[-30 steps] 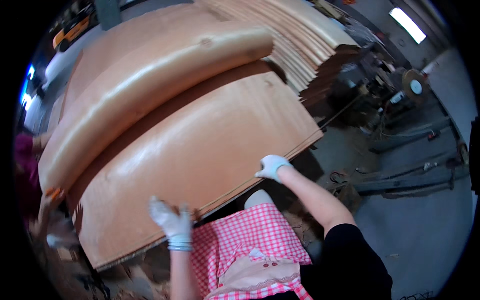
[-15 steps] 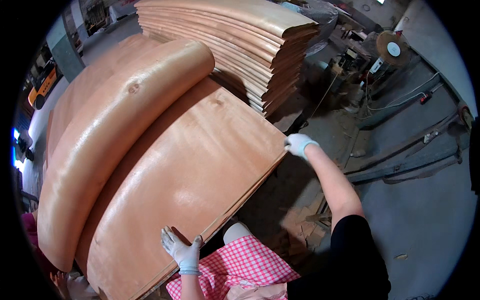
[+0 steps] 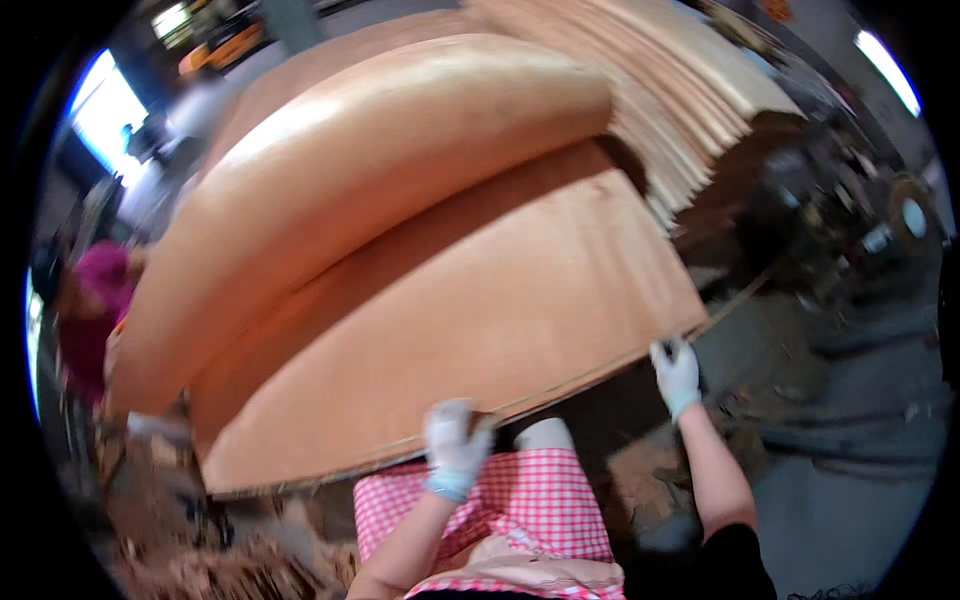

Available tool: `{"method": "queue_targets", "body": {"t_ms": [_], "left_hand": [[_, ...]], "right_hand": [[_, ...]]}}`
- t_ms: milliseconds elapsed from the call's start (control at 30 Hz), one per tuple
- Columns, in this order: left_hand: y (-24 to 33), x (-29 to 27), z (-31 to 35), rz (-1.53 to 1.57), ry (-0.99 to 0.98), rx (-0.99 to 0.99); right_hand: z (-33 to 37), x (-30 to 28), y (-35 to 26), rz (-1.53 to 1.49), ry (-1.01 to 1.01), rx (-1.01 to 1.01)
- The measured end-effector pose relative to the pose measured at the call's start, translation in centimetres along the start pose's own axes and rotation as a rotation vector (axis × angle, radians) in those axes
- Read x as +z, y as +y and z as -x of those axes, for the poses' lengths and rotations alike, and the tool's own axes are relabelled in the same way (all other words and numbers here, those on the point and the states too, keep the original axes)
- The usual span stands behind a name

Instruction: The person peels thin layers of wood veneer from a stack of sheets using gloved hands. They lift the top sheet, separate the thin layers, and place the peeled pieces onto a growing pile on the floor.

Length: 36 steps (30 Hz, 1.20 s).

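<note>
Head view: two gloved hands, one broad flat wood sheet (image 3: 500,310) across the middle of the frame, and one curled sheet (image 3: 400,130) arching over its far side, from left of centre to upper right of centre. One pile of folded sheets (image 3: 680,90) fills the upper right; its layers are too blurred to count. One other person (image 3: 95,320) in magenta is at the left edge, one orange vehicle (image 3: 232,42) at the upper left, and one disc with a pale centre (image 3: 913,218) at the far right. One pink checked apron (image 3: 545,500) shows at lower centre.

The left hand (image 3: 457,445) is at the flat sheet's near edge, lower centre, thumb apart from the fingers; the right hand (image 3: 678,377) has its fingertips at that edge, near the right corner. Blur hides whether either is gripping.

Half a second ago the right hand was on the corner itself; now it is just left of it. The left hand lay spread farther onto the sheet. The view has turned: the near edge runs less steeply, and more of the other person shows.
</note>
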State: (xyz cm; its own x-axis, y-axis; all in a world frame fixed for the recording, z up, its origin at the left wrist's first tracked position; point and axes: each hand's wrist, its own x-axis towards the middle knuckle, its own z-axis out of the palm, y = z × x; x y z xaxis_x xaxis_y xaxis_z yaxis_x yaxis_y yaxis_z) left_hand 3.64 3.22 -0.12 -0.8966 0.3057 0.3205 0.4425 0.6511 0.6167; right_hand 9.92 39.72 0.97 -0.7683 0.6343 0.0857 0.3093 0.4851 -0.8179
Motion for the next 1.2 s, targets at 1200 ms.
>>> {"method": "queue_targets", "body": {"t_ms": [1200], "left_hand": [[-40.2,-38.6,15.0,-0.126,0.727,-1.135]], "right_hand": [[3.9,7.0,-13.7,0.705,-0.707,-0.187]]}}
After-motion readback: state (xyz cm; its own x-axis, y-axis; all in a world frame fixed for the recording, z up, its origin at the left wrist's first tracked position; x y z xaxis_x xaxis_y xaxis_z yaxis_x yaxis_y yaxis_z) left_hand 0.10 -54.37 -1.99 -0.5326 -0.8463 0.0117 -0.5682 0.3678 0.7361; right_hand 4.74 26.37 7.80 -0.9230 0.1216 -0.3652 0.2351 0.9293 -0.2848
